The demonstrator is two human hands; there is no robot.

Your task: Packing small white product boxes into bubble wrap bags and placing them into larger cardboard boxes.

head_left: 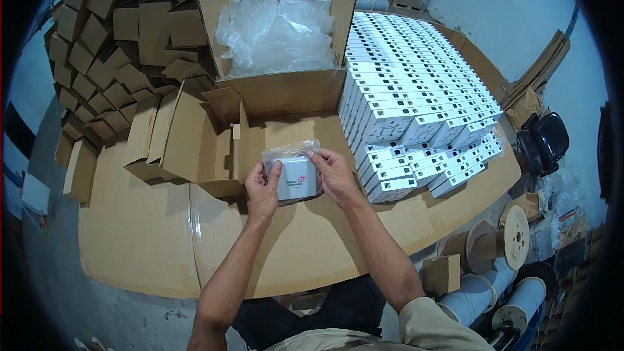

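A flat white square device (296,179) with a small red mark and dark print lies in a clear plastic bag (289,150), held over the cardboard-covered table. My left hand (261,190) grips its left side, thumb on the front face. At the upper right corner my right hand (336,177) pinches the bag between thumb and fingers. The bag's loose upper edge stands out above the device. Just left of my hands is an open brown carton (218,156) with a raised flap. The underside of the device is hidden.
A large carton (343,19) of clear plastic bags (279,36) stands at the back. Stacked white boxes (390,127) fill the right of the table (136,234). Many open brown cartons (140,26) pile up at the left. Cable spools (468,299) and a black chair (545,143) are at right.
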